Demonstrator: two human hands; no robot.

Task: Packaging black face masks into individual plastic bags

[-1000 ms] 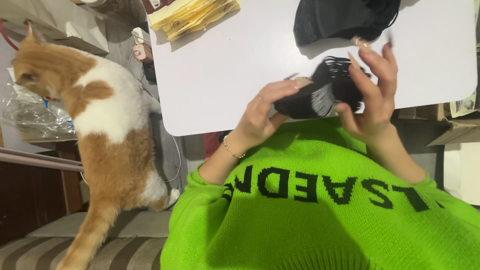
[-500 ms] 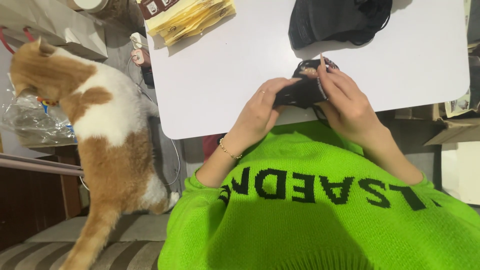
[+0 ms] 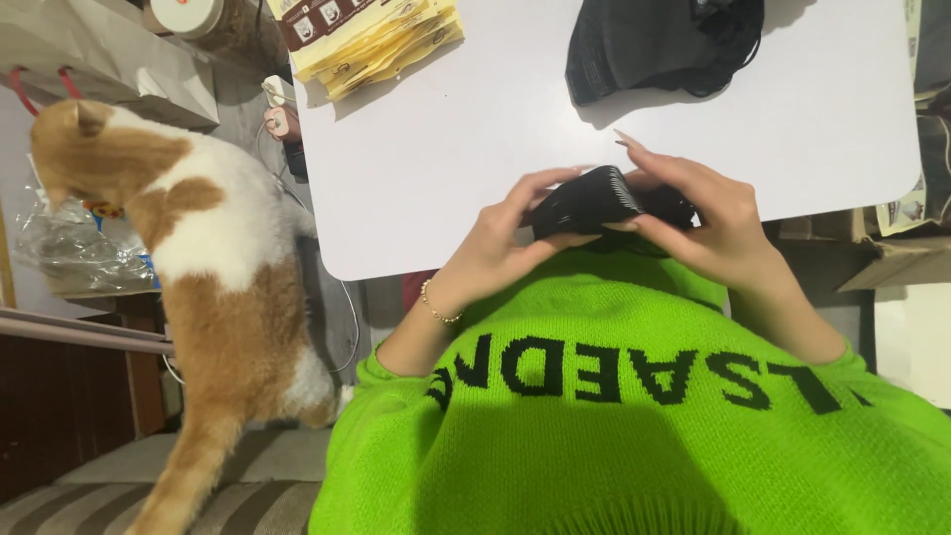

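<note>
The right hand [image 3: 718,223] has come down to join the left hand [image 3: 500,238], fingers clamped on a small black bundle [image 3: 589,198] over the white table [image 3: 456,149]. A black cloth heap [image 3: 654,45] and yellow packets [image 3: 371,35] lie beyond; an orange-and-white cat [image 3: 208,267] stands alongside.

Single head-worn view, steeply downward, close over white table [image 3: 475,178]

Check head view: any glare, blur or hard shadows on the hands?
Head view: even light, no glare on the white table; both hands, left hand and right hand, sharp around the black fabric piece; soft shadows beneath the black pile.
</note>
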